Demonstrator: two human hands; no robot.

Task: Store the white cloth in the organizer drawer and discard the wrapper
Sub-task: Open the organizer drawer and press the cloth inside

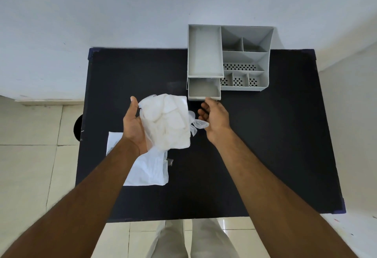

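Note:
My left hand (133, 127) holds a white cloth (169, 123) still inside a clear plastic wrapper, lifted above the black table (265, 145). A loose tail of the wrapper (199, 125) sticks out to the right and touches my right hand (216, 117). That hand hovers with its fingers apart, just in front of the grey organizer's drawer (204, 89). The drawer is pulled out and has nothing in it. The organizer (228, 57) stands at the table's far edge.
A flat white plastic bag (146, 172) lies on the table under my left forearm. The organizer has a long tray on top and several small compartments on its right. A white wall is behind the table; tiled floor surrounds it.

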